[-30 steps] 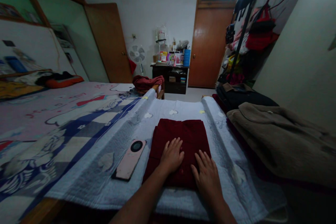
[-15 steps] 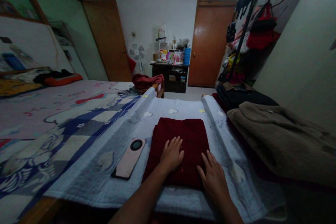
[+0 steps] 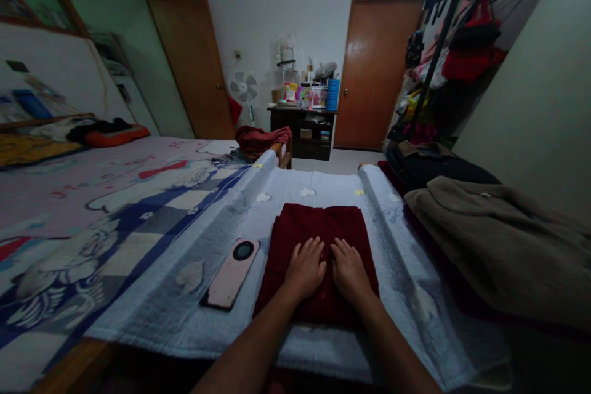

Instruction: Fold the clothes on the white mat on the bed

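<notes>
At far left, a bed (image 3: 120,167) with a pink, patterned cover extends into the room; a bundle of reddish cloth (image 3: 261,141) sits unfolded near its far corner. Next comes a phone (image 3: 231,278), lying back up on a pale blue cloth (image 3: 221,337), just beside but apart from the work. At centre, on the same pale blue cloth, lies a dark red garment (image 3: 324,220), flat and gathered into a compact, nearly rectangular packet with a button (image 3: 322,296) showing near its midline. The left hand (image 3: 305,269) rests palm down on it, open, fingers extended and slightly spread; the right hand (image 3: 349,266) lies close beside, equally open, and neither has hold of anything (the cloth is pressed, not pinched). Folding appears essentially complete, as no loose sleeve is visible; at most, some smoothing seems left, though the underside cannot be judged. At right, a dark garment (image 3: 446,164) and a taupe garment (image 3: 494,240) lie piled, well apart from both hands.
</notes>
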`<state>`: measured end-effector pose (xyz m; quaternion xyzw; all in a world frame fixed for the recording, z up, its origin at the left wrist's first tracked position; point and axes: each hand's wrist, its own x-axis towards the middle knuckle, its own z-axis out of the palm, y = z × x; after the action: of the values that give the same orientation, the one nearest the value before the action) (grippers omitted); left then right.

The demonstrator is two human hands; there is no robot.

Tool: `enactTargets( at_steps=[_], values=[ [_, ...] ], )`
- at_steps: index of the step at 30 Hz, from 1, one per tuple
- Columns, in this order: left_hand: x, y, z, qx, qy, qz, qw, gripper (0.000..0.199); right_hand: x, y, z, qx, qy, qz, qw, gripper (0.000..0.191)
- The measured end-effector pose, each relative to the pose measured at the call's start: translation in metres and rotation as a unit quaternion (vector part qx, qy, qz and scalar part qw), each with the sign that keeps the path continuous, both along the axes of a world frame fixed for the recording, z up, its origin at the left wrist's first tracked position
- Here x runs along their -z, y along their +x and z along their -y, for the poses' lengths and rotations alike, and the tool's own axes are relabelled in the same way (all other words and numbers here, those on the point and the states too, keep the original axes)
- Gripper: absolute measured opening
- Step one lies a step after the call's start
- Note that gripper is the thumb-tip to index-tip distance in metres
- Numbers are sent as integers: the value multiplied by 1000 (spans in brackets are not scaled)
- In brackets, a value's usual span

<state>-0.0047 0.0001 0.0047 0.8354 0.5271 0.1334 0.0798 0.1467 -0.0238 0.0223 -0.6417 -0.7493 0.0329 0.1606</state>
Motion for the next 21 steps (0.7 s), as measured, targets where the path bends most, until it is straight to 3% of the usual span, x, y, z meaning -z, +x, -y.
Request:
enactTargets(
  at_steps=[4, 10, 21],
  values=[
    [0, 0, 0, 2, -1, 1, 1000, 54, 10, 4, -5, -6, -20, 9, 1000, 49],
    [2, 0, 0, 1, 3, 4, 1000, 54, 5, 15, -8, 9, -40, 18, 999, 53],
    [-4, 0, 1, 1, -9, -5, 1000, 55, 10, 24, -10, 64, -7, 18, 998, 55]
  ],
)
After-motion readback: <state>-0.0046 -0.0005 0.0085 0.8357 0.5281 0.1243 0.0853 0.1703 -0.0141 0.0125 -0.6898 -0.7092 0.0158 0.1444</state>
